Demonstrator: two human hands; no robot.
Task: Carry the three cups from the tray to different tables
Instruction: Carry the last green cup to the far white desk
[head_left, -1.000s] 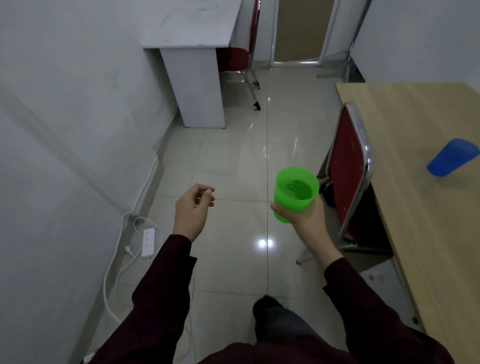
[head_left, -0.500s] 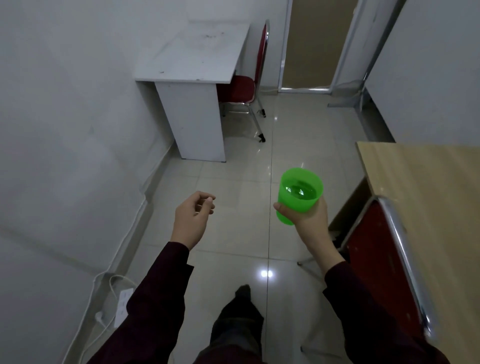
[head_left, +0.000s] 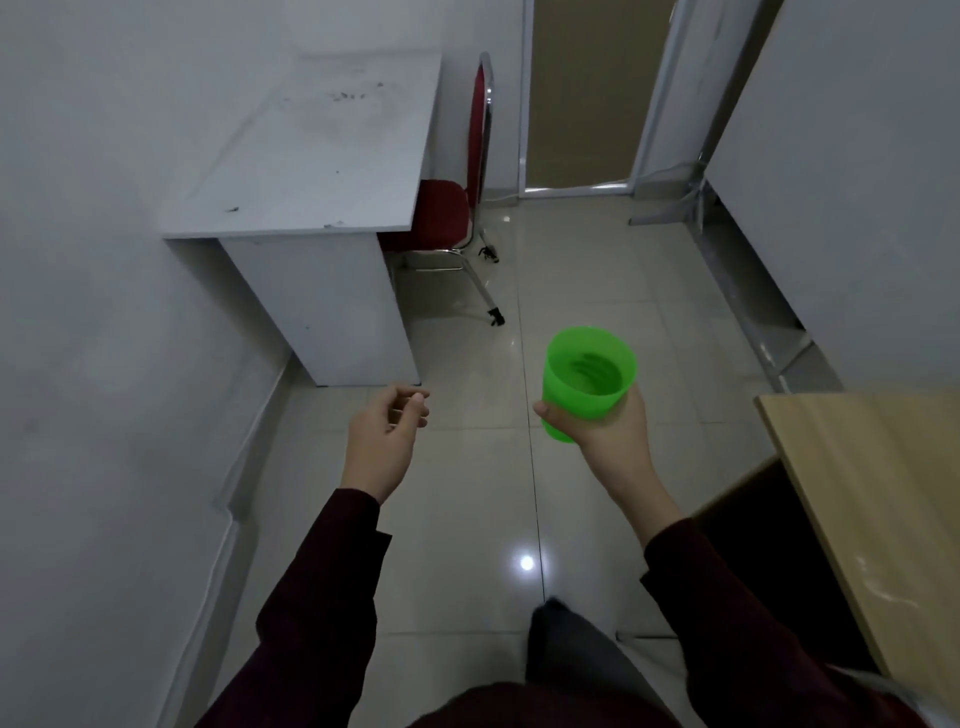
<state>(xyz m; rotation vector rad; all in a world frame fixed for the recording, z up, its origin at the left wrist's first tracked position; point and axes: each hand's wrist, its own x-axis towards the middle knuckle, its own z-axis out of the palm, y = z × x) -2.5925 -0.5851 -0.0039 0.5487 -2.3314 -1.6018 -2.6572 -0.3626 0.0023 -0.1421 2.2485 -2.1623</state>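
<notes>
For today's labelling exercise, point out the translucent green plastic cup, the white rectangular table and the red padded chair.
green plastic cup (head_left: 582, 397): head view, outer wall
white table (head_left: 332, 156): head view, bare top
red chair (head_left: 439, 213): head view, seat cushion

The white table (head_left: 332, 156) now lies nearer; the wooden table (head_left: 883, 493) has slid rightward

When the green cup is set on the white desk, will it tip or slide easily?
The green cup looks like thin plastic, so probably light and easy to nudge. It narrows downward, so likely somewhat tippy. The white desk seems smooth, so it may slide.
</notes>
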